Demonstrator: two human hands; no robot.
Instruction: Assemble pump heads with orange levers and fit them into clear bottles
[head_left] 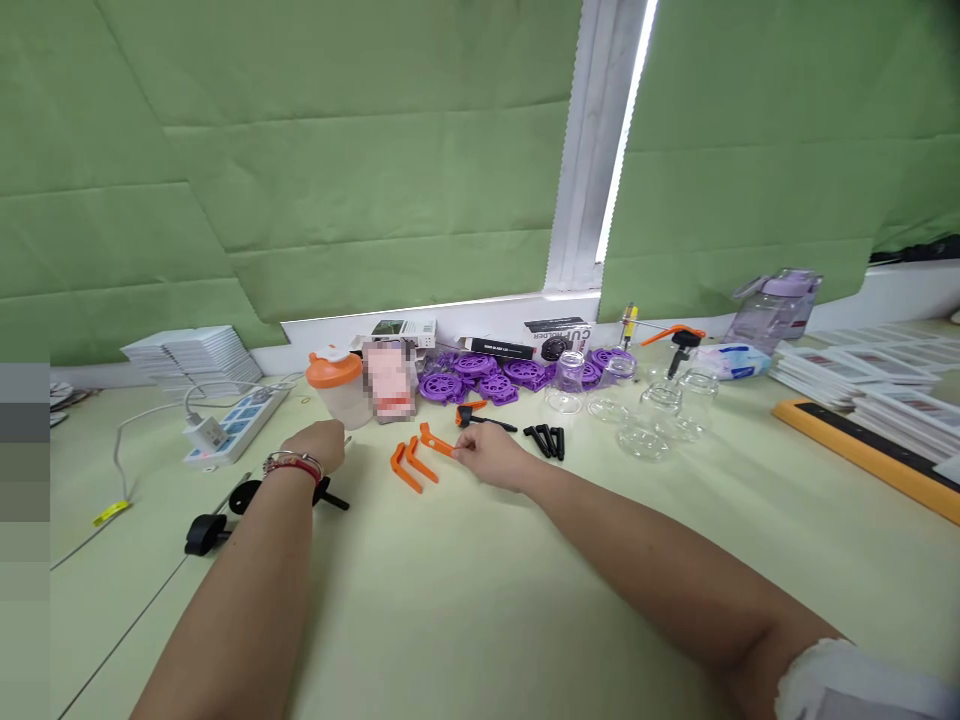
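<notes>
My right hand [491,455] pinches one end of an orange bent plastic piece [435,441] just above the table. Two similar orange pieces, one of them the left orange bracket [405,470], lie beside it on the left. My left hand [319,442] is closed near the orange-lidded cup [337,390]. A thin pale tip shows at its fingers, too small to name. Under and beside my left forearm lie black parts, among them a black knob [204,535] and a black rod piece [330,495]. Short black pegs [551,442] and a black-and-orange part [484,418] lie near my right hand.
Purple spoked plastic parts [480,375] are piled along the wall before a cup holder box [559,340]. Clear glass cups [643,425] stand to the right, near a lilac bottle [776,305] and stacked white cards [862,375]. A power strip [240,425] with cables sits left.
</notes>
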